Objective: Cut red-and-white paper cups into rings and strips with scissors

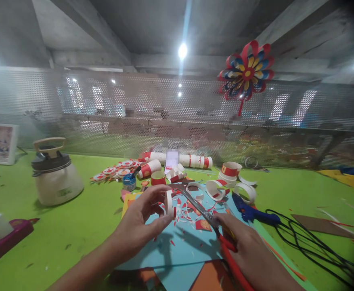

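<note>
My left hand (148, 216) pinches a curved white paper strip (169, 202) with a red patch at its lower end, held upright above the blue paper (146, 252). My right hand (246, 244) grips the red-handled scissors (196, 204). Their metal blades point up and left, close to the top of the strip; whether they touch it I cannot tell. Small red and white scraps lie on the blue paper below. Cut white-and-red cup rings (215, 190) stand just beyond the scissors.
A blue glue gun (255, 213) with a black cable lies right. Behind are a blue jar (129, 182), a row of paper cups (191, 160) and red-white discs (112, 173). A white jug (57, 182) and purple power strip (9, 242) stand left. A paper flower (247, 73) hangs above.
</note>
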The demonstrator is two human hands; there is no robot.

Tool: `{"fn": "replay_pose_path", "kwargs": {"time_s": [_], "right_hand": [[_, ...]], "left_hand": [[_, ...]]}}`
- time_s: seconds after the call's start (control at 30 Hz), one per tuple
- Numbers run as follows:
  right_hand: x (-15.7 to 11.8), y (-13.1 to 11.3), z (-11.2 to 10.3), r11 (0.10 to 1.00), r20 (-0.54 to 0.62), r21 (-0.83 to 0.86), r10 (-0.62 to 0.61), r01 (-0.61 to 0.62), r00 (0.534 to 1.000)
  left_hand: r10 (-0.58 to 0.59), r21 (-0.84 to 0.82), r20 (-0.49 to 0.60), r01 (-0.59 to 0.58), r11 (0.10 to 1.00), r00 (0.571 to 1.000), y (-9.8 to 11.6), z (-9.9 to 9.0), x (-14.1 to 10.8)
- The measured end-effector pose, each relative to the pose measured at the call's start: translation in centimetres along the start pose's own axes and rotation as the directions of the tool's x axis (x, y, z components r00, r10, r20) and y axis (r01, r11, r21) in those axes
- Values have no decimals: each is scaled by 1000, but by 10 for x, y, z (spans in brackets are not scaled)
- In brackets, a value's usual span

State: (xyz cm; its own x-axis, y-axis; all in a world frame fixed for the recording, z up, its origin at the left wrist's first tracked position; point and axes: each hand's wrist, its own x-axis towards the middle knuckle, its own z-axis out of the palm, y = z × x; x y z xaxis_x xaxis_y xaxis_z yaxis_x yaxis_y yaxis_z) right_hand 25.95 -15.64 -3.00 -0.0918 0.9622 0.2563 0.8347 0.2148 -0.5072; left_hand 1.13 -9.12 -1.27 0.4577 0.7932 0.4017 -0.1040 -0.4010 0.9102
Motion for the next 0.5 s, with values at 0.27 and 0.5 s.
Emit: {"fn": "replay_pose_path", "kwargs": {"time_s": [0.27,0.5], "right_hand": [[1,2,2,1000,34,6,23,-23,999],[-3,13,8,988,182,-157,32,-4,983]], "left_hand": [[1,-30,-39,-2,1000,999,2,2,0],[-179,-325,-100,138,935,979,8,5,3]]}}
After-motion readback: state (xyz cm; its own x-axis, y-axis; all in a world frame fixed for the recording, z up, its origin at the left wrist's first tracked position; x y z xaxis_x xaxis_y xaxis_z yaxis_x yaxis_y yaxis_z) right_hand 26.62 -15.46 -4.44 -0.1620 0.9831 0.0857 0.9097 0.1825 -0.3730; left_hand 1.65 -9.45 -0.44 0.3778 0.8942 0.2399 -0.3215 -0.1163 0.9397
